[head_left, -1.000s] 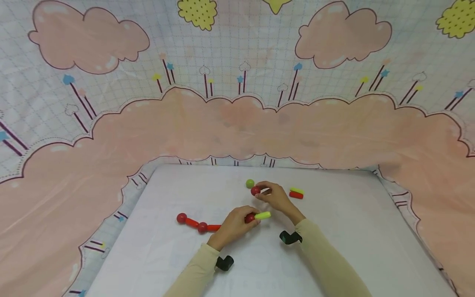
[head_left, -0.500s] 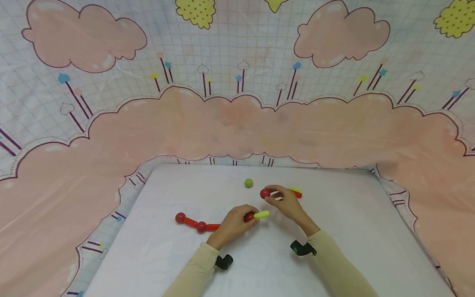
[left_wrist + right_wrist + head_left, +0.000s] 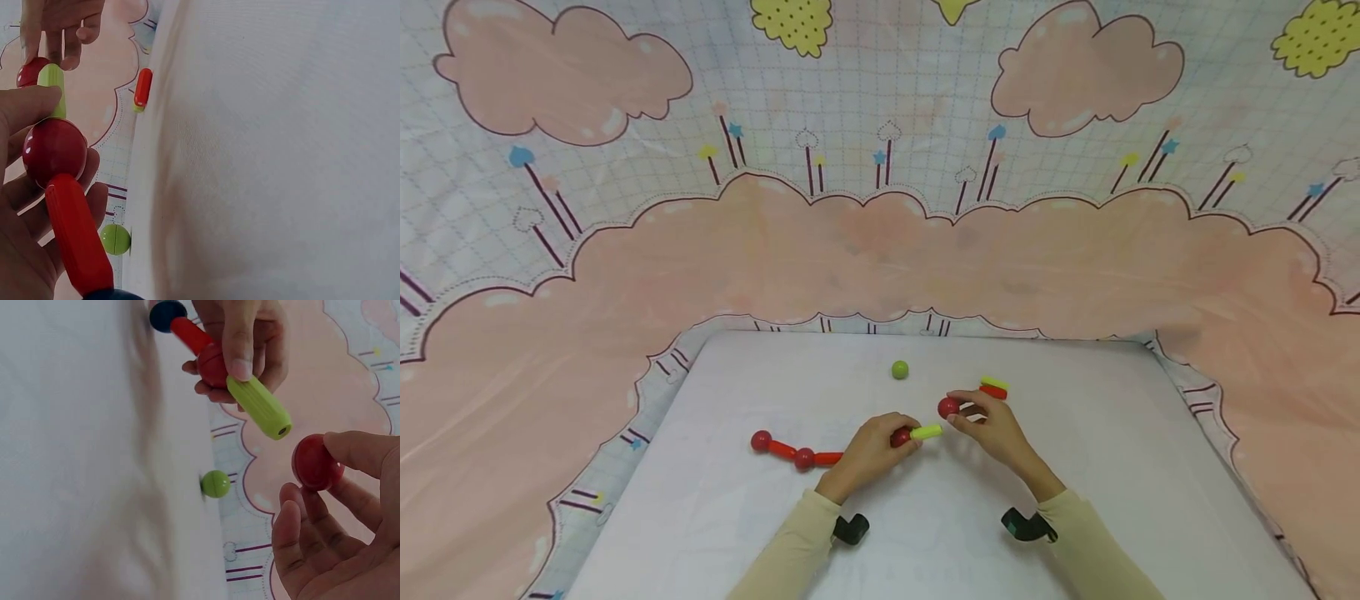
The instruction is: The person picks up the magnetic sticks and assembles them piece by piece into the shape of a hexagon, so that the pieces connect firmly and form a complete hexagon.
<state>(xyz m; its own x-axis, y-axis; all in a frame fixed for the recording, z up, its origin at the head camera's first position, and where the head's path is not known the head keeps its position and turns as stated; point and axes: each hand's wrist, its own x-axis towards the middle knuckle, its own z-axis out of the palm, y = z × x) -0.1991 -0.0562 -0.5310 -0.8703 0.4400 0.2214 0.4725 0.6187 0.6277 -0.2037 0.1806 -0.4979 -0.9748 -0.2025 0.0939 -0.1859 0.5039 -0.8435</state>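
1. Left hand (image 3: 872,450), frame centre: thumb and fingers grip a ball-and-rod chain (image 3: 804,459) that extends left; yellow-green rod (image 3: 927,432) at its right end.
2. Right hand (image 3: 996,429), right of centre: pinches red ball (image 3: 948,407), near rod tip, apart.
3. Obstruction: left hand hides dark blue ball (image 3: 167,315) from head view.
4. Around: green ball (image 3: 900,369), upper centre of table (image 3: 1097,433); loose red rod (image 3: 995,392) and yellow rod (image 3: 994,382) just beyond right hand.
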